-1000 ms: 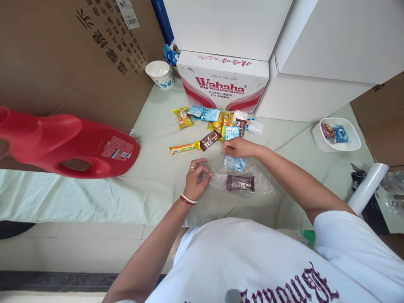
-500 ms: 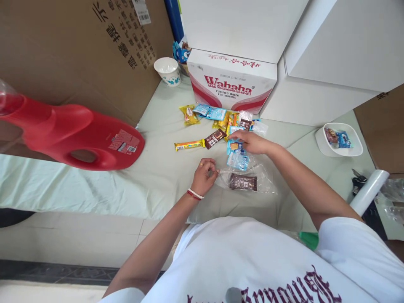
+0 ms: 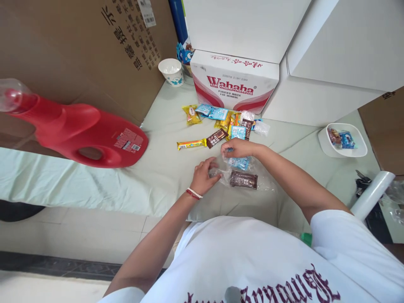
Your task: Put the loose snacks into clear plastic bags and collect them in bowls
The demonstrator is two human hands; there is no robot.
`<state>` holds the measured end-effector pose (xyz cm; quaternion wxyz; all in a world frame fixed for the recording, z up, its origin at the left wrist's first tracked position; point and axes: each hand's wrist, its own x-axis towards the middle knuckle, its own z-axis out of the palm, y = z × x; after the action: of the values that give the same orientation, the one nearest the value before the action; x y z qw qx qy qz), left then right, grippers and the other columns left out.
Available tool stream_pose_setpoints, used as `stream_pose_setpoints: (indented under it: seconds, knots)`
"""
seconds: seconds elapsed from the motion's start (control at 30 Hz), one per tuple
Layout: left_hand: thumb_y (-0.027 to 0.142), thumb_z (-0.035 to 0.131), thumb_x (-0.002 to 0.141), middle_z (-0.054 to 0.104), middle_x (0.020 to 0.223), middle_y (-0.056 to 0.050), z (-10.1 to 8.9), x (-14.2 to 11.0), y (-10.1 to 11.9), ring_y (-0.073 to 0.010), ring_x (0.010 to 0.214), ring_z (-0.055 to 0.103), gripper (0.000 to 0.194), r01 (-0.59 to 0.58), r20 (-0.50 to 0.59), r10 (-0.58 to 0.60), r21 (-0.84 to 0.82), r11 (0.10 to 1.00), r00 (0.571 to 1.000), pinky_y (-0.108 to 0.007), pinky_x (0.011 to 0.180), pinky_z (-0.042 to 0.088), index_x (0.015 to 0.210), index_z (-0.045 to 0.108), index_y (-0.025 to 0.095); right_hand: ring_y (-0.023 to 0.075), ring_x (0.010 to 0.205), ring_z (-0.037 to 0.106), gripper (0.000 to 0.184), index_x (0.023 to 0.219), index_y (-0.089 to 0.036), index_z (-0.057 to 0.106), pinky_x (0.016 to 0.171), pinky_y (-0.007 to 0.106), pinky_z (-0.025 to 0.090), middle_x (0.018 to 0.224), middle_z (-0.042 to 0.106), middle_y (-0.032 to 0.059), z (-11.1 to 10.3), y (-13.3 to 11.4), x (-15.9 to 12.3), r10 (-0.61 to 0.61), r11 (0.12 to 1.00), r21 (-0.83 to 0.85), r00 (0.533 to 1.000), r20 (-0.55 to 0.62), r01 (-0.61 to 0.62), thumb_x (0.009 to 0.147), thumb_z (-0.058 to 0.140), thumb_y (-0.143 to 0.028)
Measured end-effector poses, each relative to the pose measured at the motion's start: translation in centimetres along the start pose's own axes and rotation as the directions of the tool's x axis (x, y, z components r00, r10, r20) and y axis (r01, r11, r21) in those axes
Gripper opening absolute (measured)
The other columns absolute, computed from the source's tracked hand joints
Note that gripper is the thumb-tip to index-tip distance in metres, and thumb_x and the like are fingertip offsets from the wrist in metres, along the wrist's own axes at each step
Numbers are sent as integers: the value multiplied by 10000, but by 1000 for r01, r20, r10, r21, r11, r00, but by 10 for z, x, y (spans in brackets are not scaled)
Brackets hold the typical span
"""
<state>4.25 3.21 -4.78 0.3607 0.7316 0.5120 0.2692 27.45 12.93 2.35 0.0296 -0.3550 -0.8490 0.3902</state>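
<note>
Near the front edge of the cloth-covered tabletop [image 3: 167, 172], the left hand [image 3: 202, 176] pinches a clear plastic bag [image 3: 224, 176] by a dark-brown wrapped bar [image 3: 243, 180], apparently steadying it; the right hand [image 3: 240, 148] curls narrowly, contents indiscernible.

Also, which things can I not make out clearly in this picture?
All in the head view:
- What the right hand grips: its fingers hide it.
- Blue packet: partly behind that hand.
- Whether the left hand pinches the clear bag: film too transparent.
- Shirt lettering: cut by bottom edge.
</note>
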Motion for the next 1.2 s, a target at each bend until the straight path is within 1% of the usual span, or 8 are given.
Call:
stream_pose_setpoints:
  seconds: [0.13,0.3,0.47,0.57,0.8,0.93,1.03,1.2]
  knots:
    - [321,716,829,700,782,-17,-6,-2,2,-261,935,622,94,41,-6,-41,72,997,999,-451,930,449,862,676,243,189,891,658,228,1043,-144,765,758,245,427,1006,765,80,3,-4,19,307,928,-208,951,-36,-308,931,628,-288]
    - [315,714,821,658,922,-52,-4,-5,7,-251,963,605,148,-35,-138,42,55,998,990,-411,899,483,850,603,221,260,977,679,257,1029,-141,783,763,284,447,1076,764,152,12,-1,30,459,835,-307,886,-69,-456,917,643,-325]
    - [430,876,664,575,1325,-175,19,16,20,-322,1095,643,921,80,-198,-61,91,993,978,-452,927,503,1439,437,194,240,956,678,263,1009,-143,770,716,269,424,1051,763,141,17,-9,32,480,810,-326,870,-109,-488,928,628,-349]
    - [409,862,686,663,1201,-152,27,34,23,-329,970,698,999,197,-162,-174,136,971,971,-426,837,504,1521,350,212,215,928,668,264,1033,-152,745,696,256,395,1021,759,108,13,-18,26,425,842,-300,893,-145,-449,954,607,-363]
    - [395,757,780,724,829,-63,23,45,23,-311,861,708,465,216,7,-228,294,931,974,-374,751,453,1184,623,208,196,881,661,670,1385,-171,588,728,237,414,1047,738,60,-3,1,-25,368,922,-107,927,-65,-373,795,831,-376]
    - [265,667,798,681,835,-70,24,42,20,-278,851,666,63,162,1,-171,324,932,985,-369,738,445,846,651,226,216,897,650,311,1132,-174,723,738,253,408,960,743,55,-4,3,-50,406,889,-194,910,-79,-414,828,750,-231]
    - [231,639,799,644,882,-97,29,41,19,-290,903,634,66,149,-59,-137,342,928,989,-387,753,446,737,621,219,234,972,631,136,981,-170,734,817,277,414,947,740,76,10,-16,-65,272,919,-244,946,-175,-309,924,619,-215]
    - [215,673,757,611,981,-120,31,32,13,-320,986,576,29,105,-111,-75,290,951,991,-458,854,470,785,665,212,242,873,635,275,1145,-207,713,686,310,399,984,711,107,65,-58,-89,204,907,-351,972,-113,-231,1007,476,-218]
